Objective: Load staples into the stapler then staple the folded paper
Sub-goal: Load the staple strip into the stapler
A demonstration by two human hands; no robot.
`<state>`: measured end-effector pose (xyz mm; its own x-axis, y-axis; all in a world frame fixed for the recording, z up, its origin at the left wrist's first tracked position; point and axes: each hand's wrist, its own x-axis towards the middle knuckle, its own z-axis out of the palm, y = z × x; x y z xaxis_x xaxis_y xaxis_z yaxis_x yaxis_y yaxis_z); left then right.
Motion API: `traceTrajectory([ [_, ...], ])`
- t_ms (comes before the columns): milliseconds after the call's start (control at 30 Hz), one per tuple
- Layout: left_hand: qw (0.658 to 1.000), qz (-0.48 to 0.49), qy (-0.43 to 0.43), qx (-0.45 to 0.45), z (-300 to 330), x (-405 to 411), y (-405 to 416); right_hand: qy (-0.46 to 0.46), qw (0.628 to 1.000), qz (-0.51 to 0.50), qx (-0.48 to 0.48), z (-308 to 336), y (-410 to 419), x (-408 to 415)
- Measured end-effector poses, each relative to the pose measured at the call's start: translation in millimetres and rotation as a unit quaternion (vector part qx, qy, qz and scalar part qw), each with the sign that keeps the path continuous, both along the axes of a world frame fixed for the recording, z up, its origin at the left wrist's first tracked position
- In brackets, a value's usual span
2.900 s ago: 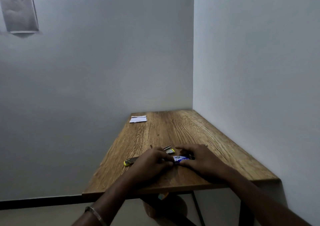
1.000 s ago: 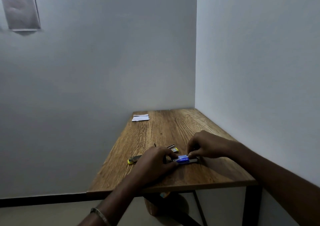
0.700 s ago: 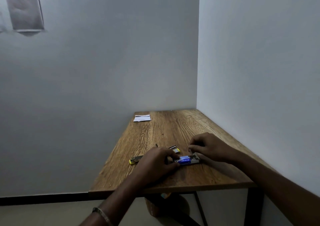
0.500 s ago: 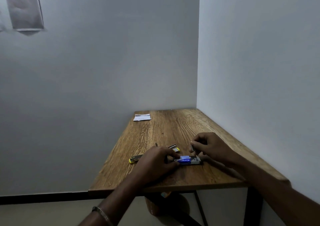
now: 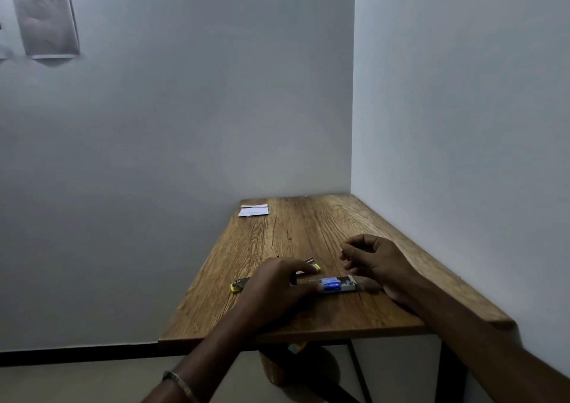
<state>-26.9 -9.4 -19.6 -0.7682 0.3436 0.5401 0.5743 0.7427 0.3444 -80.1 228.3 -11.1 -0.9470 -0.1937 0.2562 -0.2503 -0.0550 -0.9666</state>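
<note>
1. Head view, step in hand: the staples are probably just being taken out for loading. The left hand (image 5: 277, 282) lies over the stapler (image 5: 239, 285), which sits opened out on the table (image 5: 296, 236), its yellow-tipped ends showing either side of the hand. The fingertips press the blue staple box (image 5: 334, 285); whether they curl round it cannot be told.
2. The right hand (image 5: 374, 260) hovers just beyond the box's open end, fingers curled, thumb and forefinger pinched close. Any staples between them are too small to see.
3. Next move, as a judgement: carrying a staple strip to the open channel calls for a fine, steady pinch and a clear view of the channel.
4. Around: the folded paper (image 5: 253, 211) lies well apart at the far left corner. The left hand hides most of the stapler, which could hamper loading.
</note>
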Motion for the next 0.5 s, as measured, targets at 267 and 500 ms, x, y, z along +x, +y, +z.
traceTrajectory([
  [267, 0.936, 0.232, 0.192, 0.182, 8, 9, -17, -0.037, 0.996, 0.009, -0.077, 5, -2, -6],
  [500, 0.955, 0.284, 0.049, 0.066, 0, 2, -36, 0.121, 0.976, -0.004, 0.18, 24, -36, -15],
])
